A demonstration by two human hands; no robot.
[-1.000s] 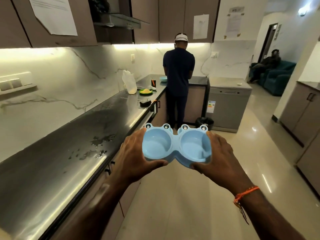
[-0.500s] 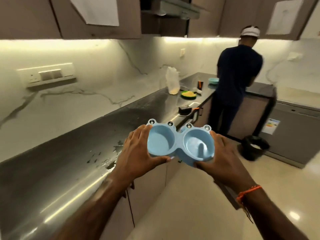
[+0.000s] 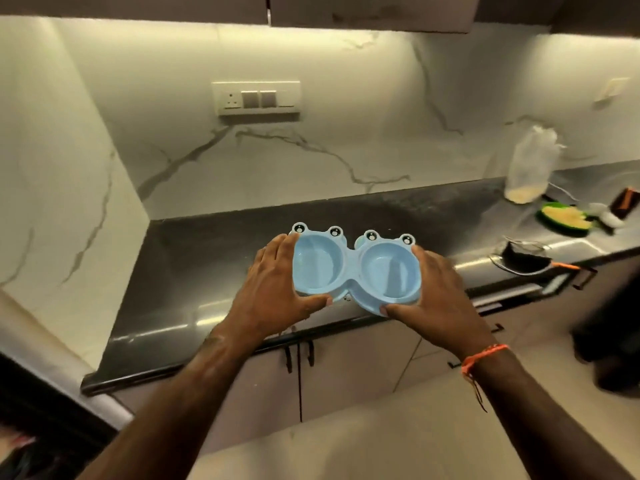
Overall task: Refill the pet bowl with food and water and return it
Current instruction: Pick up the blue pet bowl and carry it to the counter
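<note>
A marble wall [image 3: 346, 98] fills the upper view, lit from under the cabinets, with a switch panel [image 3: 255, 98] mounted on it. Below runs a dark counter [image 3: 214, 258], its front edge glossy, with cabinet doors [image 3: 346, 372] beneath and a pale floor [image 3: 398, 445] at the bottom.

Two bare forearms reach in from the lower edge. The left hand [image 3: 277, 289] and the right hand [image 3: 440, 292] hold a light blue double pet bowl [image 3: 353, 268] between them, over the counter's front part; whether it touches the surface cannot be told. Both wells look empty, and small frog eyes stand on its far rim. Each hand's fingers are curled around one end of the bowl, thumbs pressed on the near rim. An orange thread band [image 3: 483, 355] circles the right wrist.

Far right on the counter stand a clear plastic bag [image 3: 530, 168] with pale contents at its bottom, a green plate [image 3: 564, 218] with yellowish food just beside it, and a dark object [image 3: 523, 259] with cables nearer the edge.
</note>
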